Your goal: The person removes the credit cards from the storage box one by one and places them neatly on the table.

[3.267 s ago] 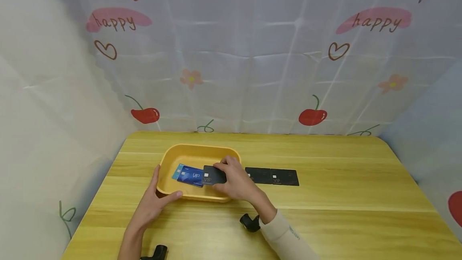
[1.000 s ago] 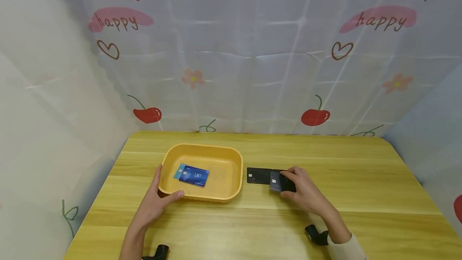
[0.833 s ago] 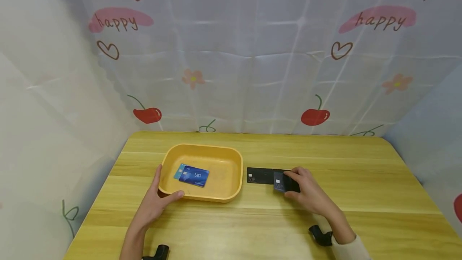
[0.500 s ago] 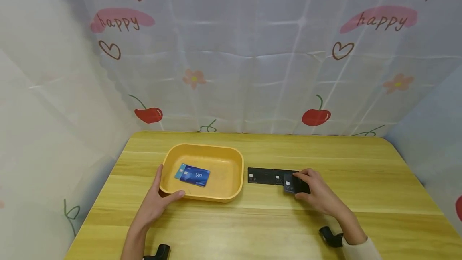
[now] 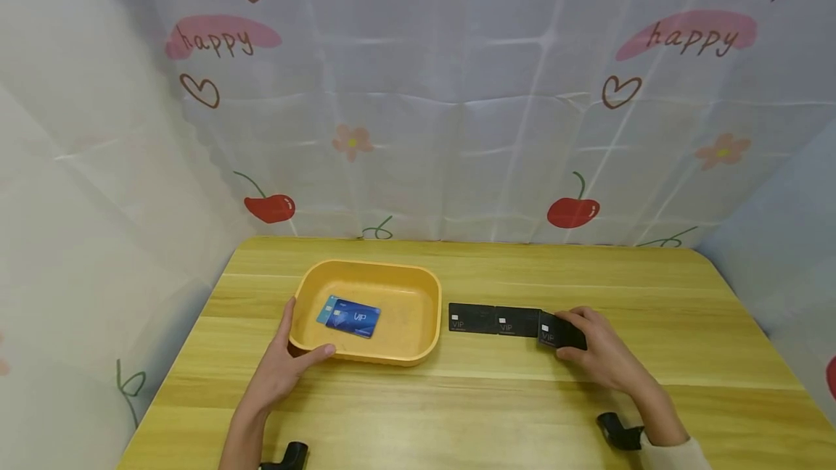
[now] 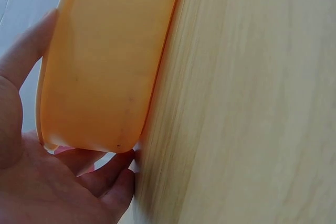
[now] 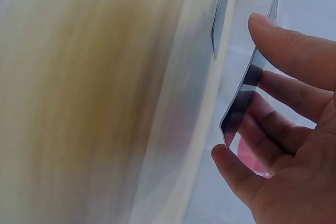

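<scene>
At the right end of a short row, my right hand (image 5: 606, 352) pinches a black VIP card (image 5: 552, 331) by its edges, tilted just over the table. The right wrist view shows the held card (image 7: 242, 95) edge-on between thumb and fingers, apart from another card (image 7: 219, 19). Two black VIP cards lie flat end to end, a left one (image 5: 472, 318) and a middle one (image 5: 519, 322). My left hand (image 5: 279, 368) grips the left end of a yellow plastic box (image 5: 427, 332), thumb on the near rim. Inside lie a dark blue VIP card (image 5: 355, 318) and a light blue card (image 5: 324, 310) partly beneath it.
All this stands on a wood-grain table (image 5: 457, 412) whose far edge meets a white printed curtain (image 5: 424, 165). Black wrist devices sit at the left wrist (image 5: 290, 455) and the right wrist (image 5: 619, 432).
My right hand has carried the black card out of the box and rightward past the other black cards, to the row's right end. The left hand keeps its hold on the box.
</scene>
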The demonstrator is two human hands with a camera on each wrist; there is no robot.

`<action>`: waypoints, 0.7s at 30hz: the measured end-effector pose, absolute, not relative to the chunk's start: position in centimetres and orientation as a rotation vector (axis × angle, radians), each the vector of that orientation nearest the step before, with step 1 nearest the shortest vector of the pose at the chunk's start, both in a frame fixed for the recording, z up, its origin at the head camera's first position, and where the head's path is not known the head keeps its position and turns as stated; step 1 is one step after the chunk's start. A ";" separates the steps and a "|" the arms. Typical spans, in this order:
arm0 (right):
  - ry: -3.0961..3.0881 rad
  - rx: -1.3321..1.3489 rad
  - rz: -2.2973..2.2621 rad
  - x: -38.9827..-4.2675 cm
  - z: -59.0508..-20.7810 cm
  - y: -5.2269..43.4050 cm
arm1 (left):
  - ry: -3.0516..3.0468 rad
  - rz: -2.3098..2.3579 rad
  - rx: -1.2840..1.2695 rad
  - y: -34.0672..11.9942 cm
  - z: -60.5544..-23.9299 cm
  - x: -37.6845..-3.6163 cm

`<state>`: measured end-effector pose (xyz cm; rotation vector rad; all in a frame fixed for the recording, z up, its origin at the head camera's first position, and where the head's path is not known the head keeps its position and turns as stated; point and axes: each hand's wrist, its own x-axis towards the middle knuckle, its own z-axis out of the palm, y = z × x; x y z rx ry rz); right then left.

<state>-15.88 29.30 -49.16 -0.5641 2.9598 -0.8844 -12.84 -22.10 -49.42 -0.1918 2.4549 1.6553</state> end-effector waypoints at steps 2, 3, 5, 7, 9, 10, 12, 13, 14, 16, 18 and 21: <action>2.961 -0.555 -0.886 -15.9 -49.1 29.7 | 2.459 1.655 -0.187 -22.1 -49.4 -12.8; 2.958 -0.553 -0.891 -15.9 -49.1 29.8 | 2.459 1.656 -0.186 -22.1 -49.4 -12.8; 2.952 -0.547 -0.890 -16.0 -49.1 30.1 | 2.458 1.663 -0.183 -22.1 -49.5 -12.8; 2.951 -0.554 -0.873 -16.1 -49.2 30.4 | 2.456 1.670 -0.180 -22.1 -49.5 -12.8; 2.955 -0.556 -0.848 -16.3 -49.2 30.7 | 2.461 1.667 -0.181 -22.1 -49.5 -12.8; 2.958 -0.558 -0.831 -16.4 -49.3 30.8 | 2.463 1.664 -0.183 -22.1 -49.5 -12.8; 2.965 -0.570 -0.799 -16.7 -49.3 31.0 | 2.467 1.658 -0.187 -22.1 -49.5 -12.8; 2.966 -0.574 -0.787 -16.9 -49.4 31.1 | 2.468 1.655 -0.188 -22.1 -49.5 -12.8; 2.968 -0.573 -0.780 -17.0 -49.4 31.2 | 2.470 1.650 -0.190 -22.1 -49.5 -12.9; 2.968 -0.587 -0.774 -17.3 -49.6 31.4 | 2.472 1.644 -0.189 -22.2 -49.5 -12.9; 2.963 -0.599 -0.776 -17.5 -49.8 31.5 | 2.474 1.638 -0.187 -22.2 -49.5 -12.9; 2.943 -0.597 -0.802 -17.8 -50.2 31.8 | 2.470 1.638 -0.183 -22.2 -49.4 -12.8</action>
